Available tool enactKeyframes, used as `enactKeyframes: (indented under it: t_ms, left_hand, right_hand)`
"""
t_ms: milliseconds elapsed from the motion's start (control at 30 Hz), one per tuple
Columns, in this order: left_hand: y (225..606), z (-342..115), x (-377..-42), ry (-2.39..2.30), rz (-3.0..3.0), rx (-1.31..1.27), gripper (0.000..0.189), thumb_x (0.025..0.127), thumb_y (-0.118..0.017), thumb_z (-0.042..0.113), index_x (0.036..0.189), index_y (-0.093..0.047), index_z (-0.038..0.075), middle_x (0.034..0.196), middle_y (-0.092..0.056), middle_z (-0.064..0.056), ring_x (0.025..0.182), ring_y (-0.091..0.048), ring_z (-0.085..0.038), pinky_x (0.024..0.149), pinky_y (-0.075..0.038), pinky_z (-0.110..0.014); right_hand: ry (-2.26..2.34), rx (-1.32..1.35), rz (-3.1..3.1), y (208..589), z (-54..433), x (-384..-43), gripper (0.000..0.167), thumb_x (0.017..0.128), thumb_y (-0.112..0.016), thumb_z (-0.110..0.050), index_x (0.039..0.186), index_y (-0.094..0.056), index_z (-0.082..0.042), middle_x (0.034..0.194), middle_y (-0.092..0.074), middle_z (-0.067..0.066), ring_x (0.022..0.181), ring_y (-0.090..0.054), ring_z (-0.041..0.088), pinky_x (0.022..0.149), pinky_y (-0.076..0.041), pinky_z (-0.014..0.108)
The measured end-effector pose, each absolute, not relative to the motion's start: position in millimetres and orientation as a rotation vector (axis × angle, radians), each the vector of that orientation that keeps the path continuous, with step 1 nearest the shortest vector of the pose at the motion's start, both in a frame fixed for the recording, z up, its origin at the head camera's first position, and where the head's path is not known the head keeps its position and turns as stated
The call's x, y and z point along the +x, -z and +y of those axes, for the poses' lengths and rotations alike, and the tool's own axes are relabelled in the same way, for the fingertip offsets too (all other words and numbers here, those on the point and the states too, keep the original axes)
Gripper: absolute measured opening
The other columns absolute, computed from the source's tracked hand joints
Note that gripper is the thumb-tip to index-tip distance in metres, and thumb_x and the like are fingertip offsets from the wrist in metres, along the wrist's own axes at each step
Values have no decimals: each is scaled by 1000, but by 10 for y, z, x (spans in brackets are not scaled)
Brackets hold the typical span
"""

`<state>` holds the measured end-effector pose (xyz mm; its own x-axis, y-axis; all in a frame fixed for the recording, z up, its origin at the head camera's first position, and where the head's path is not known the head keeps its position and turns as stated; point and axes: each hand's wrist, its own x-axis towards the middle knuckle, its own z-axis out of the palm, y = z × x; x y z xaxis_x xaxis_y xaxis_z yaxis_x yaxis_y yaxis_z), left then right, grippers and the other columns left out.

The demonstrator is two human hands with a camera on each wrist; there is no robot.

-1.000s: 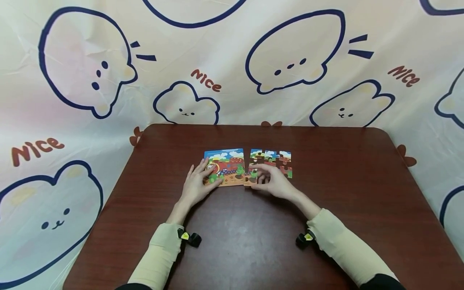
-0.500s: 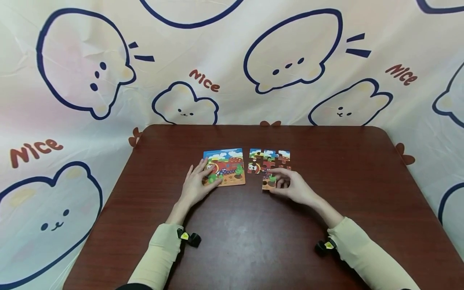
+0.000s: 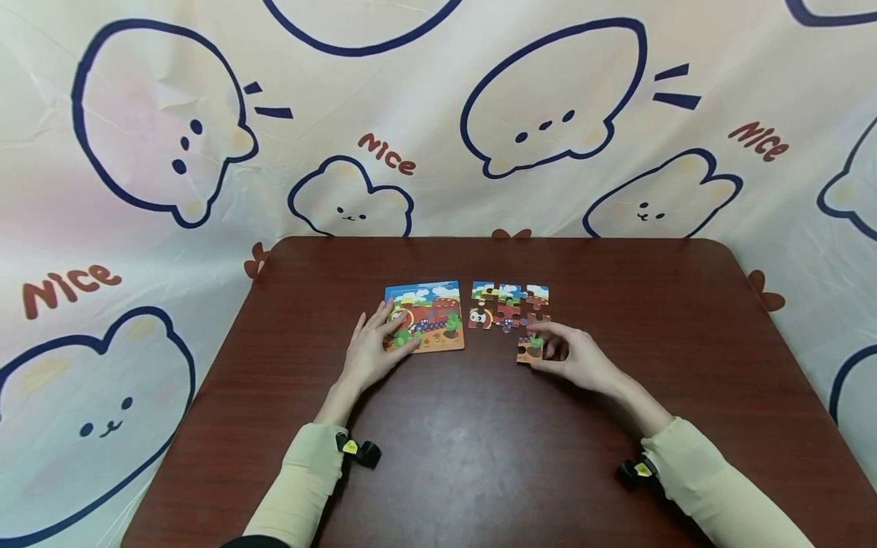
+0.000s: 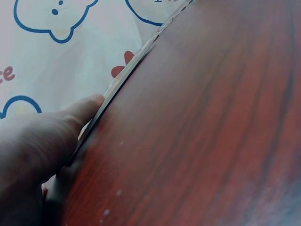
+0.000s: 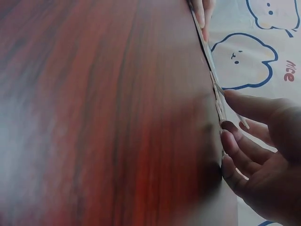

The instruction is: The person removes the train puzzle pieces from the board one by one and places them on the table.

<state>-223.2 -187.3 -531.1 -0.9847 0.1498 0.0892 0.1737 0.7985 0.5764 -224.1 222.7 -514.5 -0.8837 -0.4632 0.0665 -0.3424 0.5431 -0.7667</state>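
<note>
My left hand (image 3: 368, 352) lies on the left part of a colourful picture board (image 3: 438, 339) showing a red train and cacti, its fingers spread over the surface. In the left wrist view the thumb (image 4: 87, 108) rests along the board's edge. With thumb and forefinger my right hand (image 3: 578, 358) pinches a jigsaw piece (image 3: 528, 352) printed with a cactus and sand. This piece is just below the lower right corner of a block of jigsaw pieces (image 3: 508, 295). Its thin edge shows tilted between the fingers in the right wrist view.
The block of several jigsaw pieces lies right of the board, with a narrow gap between. Both sit on a dark red-brown wooden table (image 3: 438, 441). A pale cloth (image 3: 438, 190) with cartoon outlines hangs behind the far edge.
My right hand has carried the cactus piece rightward, from beside the board along the lower edge of the jigsaw block to its right end. The left hand has stayed on the board.
</note>
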Motion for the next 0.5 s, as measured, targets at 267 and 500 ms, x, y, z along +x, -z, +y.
enactKeyframes:
  t_ms: [267,500]
  left_hand:
    - [5306,-1866,-2218,918,-2934,-275,75,97,-83,45,159,-59,9,179,-36,-17,170,-30,-35,140,-13,-64]
    - [5312,-1876,-2223,917,-2932,-282,75,97,-83,44,159,-59,9,179,-36,-18,169,-31,-36,140,-13,-64]
  right_hand:
    - [1185,-808,2738,5148,2289,-2218,56,94,-89,-13,145,-68,-6,101,-68,4,83,-58,10,69,-47,24]
    - [1172,-898,2755,5243,2365,-2283,57,96,-88,-23,147,-68,-8,101,-62,6,83,-53,14,67,-43,27]
